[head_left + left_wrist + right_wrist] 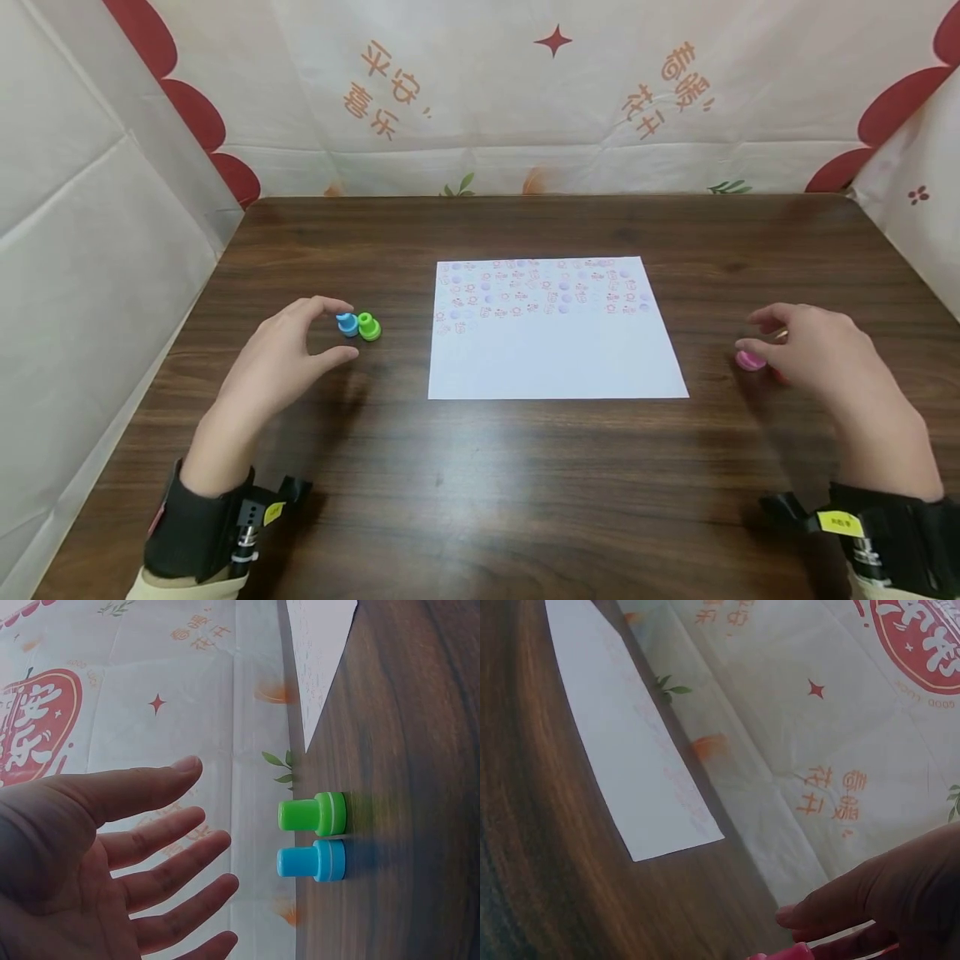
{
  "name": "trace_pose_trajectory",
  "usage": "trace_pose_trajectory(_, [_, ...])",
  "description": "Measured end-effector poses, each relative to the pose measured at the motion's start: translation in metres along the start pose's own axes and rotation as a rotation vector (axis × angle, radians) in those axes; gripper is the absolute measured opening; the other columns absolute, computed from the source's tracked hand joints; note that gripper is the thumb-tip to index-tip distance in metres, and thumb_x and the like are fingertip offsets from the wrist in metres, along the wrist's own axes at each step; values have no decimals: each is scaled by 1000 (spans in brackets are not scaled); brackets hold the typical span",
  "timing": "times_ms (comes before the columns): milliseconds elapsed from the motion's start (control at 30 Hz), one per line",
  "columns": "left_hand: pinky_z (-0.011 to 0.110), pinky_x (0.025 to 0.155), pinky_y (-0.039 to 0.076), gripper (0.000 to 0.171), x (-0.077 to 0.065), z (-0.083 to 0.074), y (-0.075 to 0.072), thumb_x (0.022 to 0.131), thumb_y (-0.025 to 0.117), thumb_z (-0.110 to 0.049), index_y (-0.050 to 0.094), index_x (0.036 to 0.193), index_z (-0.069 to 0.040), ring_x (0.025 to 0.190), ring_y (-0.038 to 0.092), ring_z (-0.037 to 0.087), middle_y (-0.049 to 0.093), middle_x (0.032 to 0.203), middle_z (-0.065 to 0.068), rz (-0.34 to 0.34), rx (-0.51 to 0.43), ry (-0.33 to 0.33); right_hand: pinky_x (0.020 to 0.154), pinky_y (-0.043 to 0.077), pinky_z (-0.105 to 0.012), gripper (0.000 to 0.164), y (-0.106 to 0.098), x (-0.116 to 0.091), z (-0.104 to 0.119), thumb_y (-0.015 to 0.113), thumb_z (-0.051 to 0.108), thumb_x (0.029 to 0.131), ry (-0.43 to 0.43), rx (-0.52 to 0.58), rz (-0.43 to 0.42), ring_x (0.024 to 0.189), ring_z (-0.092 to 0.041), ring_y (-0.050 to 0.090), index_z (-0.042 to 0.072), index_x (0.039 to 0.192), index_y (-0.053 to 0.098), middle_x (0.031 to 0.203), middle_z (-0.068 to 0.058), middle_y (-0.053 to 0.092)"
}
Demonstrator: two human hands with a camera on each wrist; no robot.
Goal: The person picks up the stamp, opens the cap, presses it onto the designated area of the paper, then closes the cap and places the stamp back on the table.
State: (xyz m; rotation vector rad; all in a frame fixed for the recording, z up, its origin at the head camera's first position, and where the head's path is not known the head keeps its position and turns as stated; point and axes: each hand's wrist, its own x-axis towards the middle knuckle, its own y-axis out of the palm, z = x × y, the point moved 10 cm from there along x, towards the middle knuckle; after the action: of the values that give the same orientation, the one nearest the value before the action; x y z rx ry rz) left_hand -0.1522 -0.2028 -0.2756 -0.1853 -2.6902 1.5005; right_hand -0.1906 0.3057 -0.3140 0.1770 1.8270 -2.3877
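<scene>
My left hand (273, 367) is spread, thumb and fingers apart, just left of a blue toy stamp (347, 326) and a green toy stamp (368, 328). Those two stand upright side by side, handles up; the left wrist view shows the palm (60, 877) apart from them. On the right side of the table, my right hand (828, 358) hovers over a pink stamp (750, 361), its thumb and index fingertips separated. A bit of something red (781, 377) shows under that hand, mostly hidden. The right wrist view catches only the pink stamp's handle (787, 952) beside the fingers.
A white sheet of paper (555, 358) lies mid-table between the hands, rows of small pink and purple stamp prints across its upper half. The brown wooden table (487, 483) backs onto a hanging printed cloth (480, 92), with white cloth at both sides.
</scene>
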Motion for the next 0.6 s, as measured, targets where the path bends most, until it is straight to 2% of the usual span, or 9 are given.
trace_pose_trajectory(167, [66, 96, 40, 47, -4, 2, 4, 85, 73, -20, 55, 127, -7, 119, 48, 39, 57, 128, 20, 4, -10, -4, 62, 46, -56, 55, 9, 0, 2, 70, 32, 86, -20, 6, 26, 83, -43, 53, -9, 119, 53, 95, -33, 61])
trace_pose_trajectory(300, [65, 95, 42, 48, -6, 3, 6, 84, 73, -21, 55, 126, -6, 117, 50, 39, 58, 126, 21, 6, -13, -8, 56, 46, -46, 43, 15, -1, 8, 72, 25, 84, -49, 16, 8, 75, -34, 54, -7, 110, 60, 83, -23, 64])
trace_pose_trajectory(467, [64, 95, 43, 48, -8, -1, 9, 83, 74, -20, 56, 125, -5, 117, 50, 38, 58, 126, 20, 12, 0, -2, 56, 42, -44, 30, 15, -2, 17, 74, 20, 83, -83, -4, -47, 72, -33, 51, -5, 97, 65, 78, -18, 63])
trace_pose_trajectory(600, [62, 95, 45, 45, -7, -9, 9, 83, 74, -20, 58, 123, -7, 116, 51, 36, 58, 126, 17, 12, 14, 17, 58, 41, -47, 27, 6, -5, 27, 74, 21, 82, -93, -10, -116, 72, -33, 51, -3, 93, 66, 77, -17, 63])
